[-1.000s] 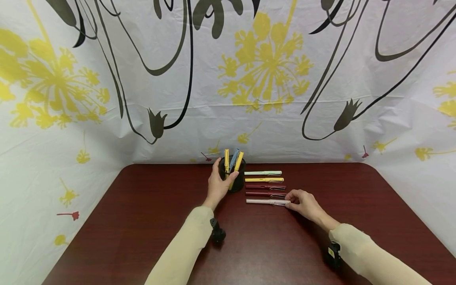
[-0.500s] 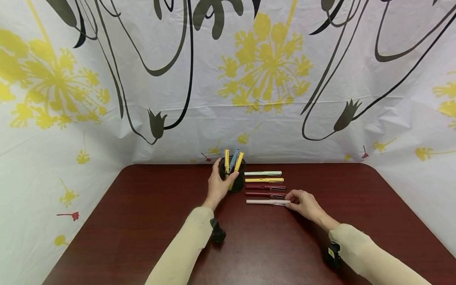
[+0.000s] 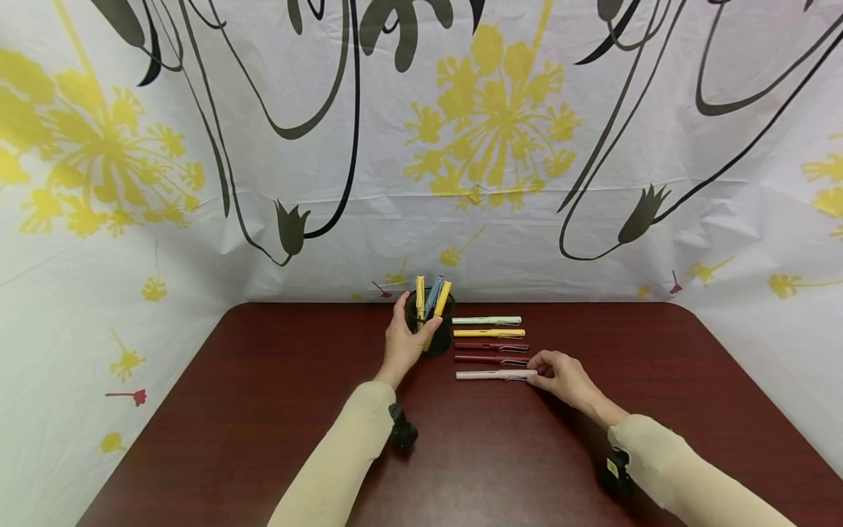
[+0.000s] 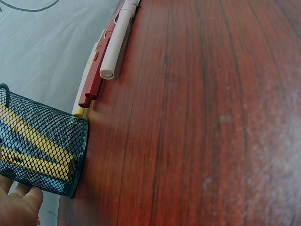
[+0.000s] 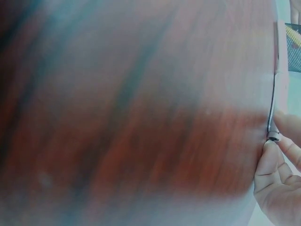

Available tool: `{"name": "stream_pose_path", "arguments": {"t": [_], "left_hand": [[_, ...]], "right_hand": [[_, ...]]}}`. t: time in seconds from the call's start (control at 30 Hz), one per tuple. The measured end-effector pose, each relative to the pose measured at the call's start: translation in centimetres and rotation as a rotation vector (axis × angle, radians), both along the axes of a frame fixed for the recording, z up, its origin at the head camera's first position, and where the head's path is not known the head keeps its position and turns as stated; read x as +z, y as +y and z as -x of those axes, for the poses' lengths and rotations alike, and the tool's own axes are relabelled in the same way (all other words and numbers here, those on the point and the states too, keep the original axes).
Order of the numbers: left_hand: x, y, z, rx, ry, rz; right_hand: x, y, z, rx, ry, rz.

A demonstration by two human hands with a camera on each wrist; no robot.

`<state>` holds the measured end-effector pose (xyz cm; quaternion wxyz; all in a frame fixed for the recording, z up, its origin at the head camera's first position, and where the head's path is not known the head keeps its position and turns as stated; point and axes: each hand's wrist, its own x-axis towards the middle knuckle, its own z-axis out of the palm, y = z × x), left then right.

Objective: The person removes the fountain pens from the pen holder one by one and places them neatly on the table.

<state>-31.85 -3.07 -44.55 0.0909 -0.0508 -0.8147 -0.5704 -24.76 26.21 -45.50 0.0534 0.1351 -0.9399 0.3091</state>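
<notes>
My left hand (image 3: 403, 347) grips a black mesh pen cup (image 3: 443, 339), its thumb across the near side. Two yellow pens (image 3: 420, 293) and a blue pen (image 3: 432, 296) stand in the cup. With thumb and fingers, my right hand (image 3: 565, 378) pinches the clip end of a pale pink pen (image 3: 489, 375), which lies across the table as the nearest of a row. Beyond it lie two dark red pens (image 3: 484, 359), a yellow pen (image 3: 481, 333) and a mint green pen (image 3: 484, 320). In the left wrist view, the mesh cup (image 4: 51, 122) stands close to the pens' ends.
A dark red-brown wooden table (image 3: 263, 410) carries everything. A white cloth (image 3: 369, 176) printed with plants hangs behind and beside it. The cup stands near the table's back edge, just left of the pen row.
The pink pen's left end has swung slightly towards me, so it lies more level with the row. Both hands keep their places and their holds.
</notes>
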Motion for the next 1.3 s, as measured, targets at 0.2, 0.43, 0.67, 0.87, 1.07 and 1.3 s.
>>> {"name": "stream_pose_path", "arguments": {"t": [0.2,0.43,0.67,0.87,1.07,1.3], "left_hand": [[0.04,0.01,-0.06,-0.002,0.007,0.005],[0.07,0.00,-0.08,-0.002,0.009,0.002],[-0.11,0.06,0.11,-0.001,0.012,0.003],[-0.16,0.04,-0.09,-0.004,0.046,-0.008],[-0.06,0.04,-0.27,0.004,0.059,-0.002],[-0.05,0.05,-0.10,0.001,0.008,-0.006]], "right_hand": [[-0.01,-0.01,-0.09,0.003,0.009,0.002],[0.09,-0.08,-0.12,-0.006,0.014,-0.005],[0.22,-0.21,-0.20,-0.015,0.011,-0.003],[0.28,-0.22,-0.24,-0.013,0.008,-0.005],[0.24,-0.14,-0.18,-0.014,0.003,-0.010],[0.13,0.05,-0.20,-0.002,-0.004,0.001]]}}
